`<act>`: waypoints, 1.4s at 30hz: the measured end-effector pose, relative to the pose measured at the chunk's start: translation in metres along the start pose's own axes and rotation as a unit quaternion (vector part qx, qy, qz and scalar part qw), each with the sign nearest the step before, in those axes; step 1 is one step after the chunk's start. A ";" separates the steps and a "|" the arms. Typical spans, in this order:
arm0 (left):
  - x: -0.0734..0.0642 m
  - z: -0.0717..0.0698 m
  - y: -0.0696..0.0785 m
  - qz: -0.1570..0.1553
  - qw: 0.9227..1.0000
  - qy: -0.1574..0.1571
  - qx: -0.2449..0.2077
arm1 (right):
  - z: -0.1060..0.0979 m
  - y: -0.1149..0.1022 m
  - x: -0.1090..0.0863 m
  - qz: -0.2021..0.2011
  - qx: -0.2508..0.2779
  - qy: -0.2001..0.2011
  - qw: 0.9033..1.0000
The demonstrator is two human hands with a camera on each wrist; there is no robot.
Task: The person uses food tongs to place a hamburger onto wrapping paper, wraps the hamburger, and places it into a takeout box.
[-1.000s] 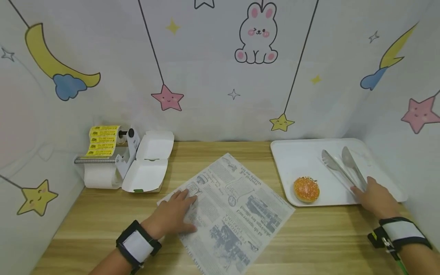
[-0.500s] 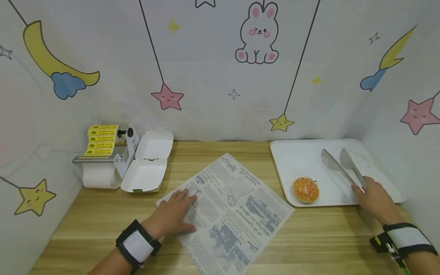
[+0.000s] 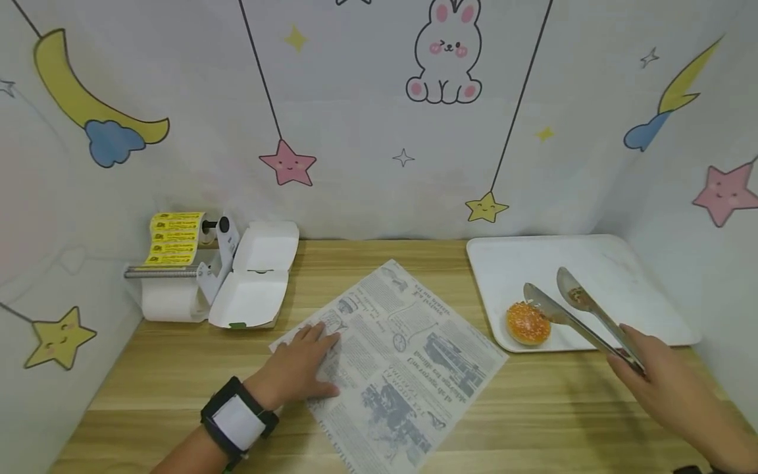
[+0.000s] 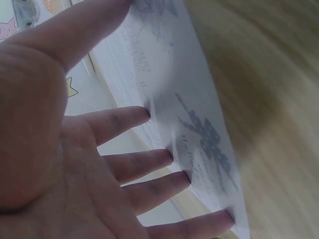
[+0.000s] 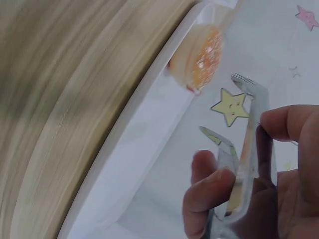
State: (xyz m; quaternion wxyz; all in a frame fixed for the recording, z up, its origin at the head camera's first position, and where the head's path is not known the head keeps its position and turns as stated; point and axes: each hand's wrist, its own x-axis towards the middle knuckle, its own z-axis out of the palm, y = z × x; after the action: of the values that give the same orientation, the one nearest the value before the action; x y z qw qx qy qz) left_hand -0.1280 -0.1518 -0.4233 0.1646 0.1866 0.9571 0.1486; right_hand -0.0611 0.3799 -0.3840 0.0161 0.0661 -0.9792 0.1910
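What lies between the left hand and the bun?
From left hand to bun, the head view shows printed paper, a sliver of bare table, then the tray's edge.

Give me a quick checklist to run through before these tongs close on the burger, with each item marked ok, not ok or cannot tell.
1. Tongs held: ok, gripped in the right hand.
2. Tongs open: ok, their two ends stand apart.
3. Burger between the ends: not ok, the right wrist view shows a gap between tongs and burger.
4. Burger resting on the tray: ok, near its front left corner.
5. Paper spread out: ok, unfolded on the table with the left hand on it.
6. Box open: ok, lid folded back.
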 end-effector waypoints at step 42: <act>-0.001 0.000 0.001 0.000 1.000 0.003 -0.008 | 0.022 -0.042 -0.009 -0.009 -0.021 -0.056 0.998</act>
State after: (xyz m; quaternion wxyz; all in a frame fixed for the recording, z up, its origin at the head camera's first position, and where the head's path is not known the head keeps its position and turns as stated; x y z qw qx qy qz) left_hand -0.1266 -0.1512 -0.4224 0.1633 0.1851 0.9563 0.1565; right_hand -0.0468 0.3340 -0.3888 -0.0353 0.0855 -0.9817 0.1662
